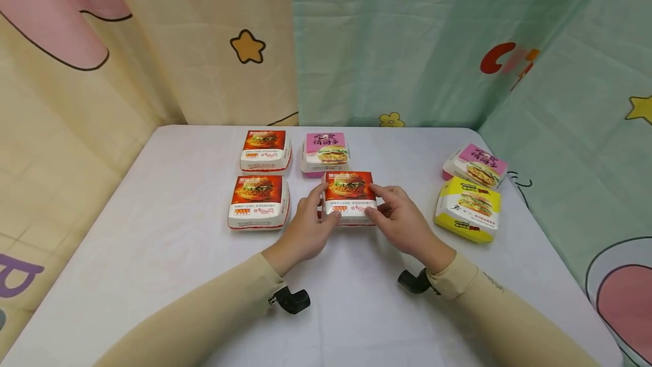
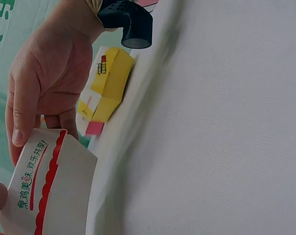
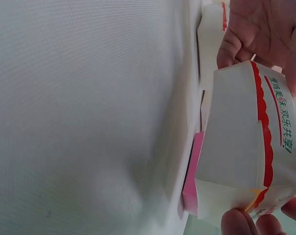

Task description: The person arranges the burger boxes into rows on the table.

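Note:
A red and white burger box (image 1: 349,188) is held between both hands at the middle of the table. My left hand (image 1: 307,232) grips its left side, thumb at the near edge and fingers farther back. On the opposite side my right hand (image 1: 407,224) holds it the same way. The near wall of the burger box (image 2: 64,181), with green lettering above a red scalloped line, faces the left wrist view. In the right wrist view its pale underside slope (image 3: 231,127) shows, close over the white cloth. Its far side is hidden.
Two more red and white boxes (image 1: 258,203) stand in a column on the left. A pink and white box (image 1: 326,152) sits just behind the held one. At the right edge, a yellow box (image 1: 467,208) lies angled in front of another pink box (image 1: 476,166). Curtains enclose the table.

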A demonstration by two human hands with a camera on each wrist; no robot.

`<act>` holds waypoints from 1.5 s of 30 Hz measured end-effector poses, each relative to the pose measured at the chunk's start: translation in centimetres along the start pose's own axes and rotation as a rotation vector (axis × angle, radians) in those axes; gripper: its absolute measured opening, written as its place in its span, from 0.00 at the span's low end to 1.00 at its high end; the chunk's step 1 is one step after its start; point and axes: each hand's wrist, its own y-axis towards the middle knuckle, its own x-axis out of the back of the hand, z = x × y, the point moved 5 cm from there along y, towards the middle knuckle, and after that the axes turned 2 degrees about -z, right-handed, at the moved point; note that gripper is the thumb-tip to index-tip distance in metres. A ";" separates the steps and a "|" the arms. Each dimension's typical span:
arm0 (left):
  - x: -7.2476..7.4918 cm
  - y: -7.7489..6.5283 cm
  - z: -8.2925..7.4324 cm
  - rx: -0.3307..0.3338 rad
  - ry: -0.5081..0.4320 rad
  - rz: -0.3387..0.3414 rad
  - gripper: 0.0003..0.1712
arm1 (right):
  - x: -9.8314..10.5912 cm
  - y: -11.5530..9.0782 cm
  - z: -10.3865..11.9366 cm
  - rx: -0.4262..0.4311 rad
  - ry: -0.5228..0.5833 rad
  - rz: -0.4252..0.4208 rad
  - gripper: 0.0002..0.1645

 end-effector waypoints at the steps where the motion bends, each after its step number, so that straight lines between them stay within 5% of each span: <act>1: 0.1 0.0 0.1 0.001 0.009 -0.003 0.43 | -0.1 0.1 0.0 -0.005 -0.007 0.014 0.37; 25: 1.0 0.6 2.5 0.018 0.095 0.002 0.40 | -1.9 2.4 -1.1 -0.004 -0.093 0.285 0.39; 45: 0.6 0.4 2.8 0.039 0.081 -0.033 0.40 | -2.2 2.9 -1.2 -0.015 -0.075 0.306 0.39</act>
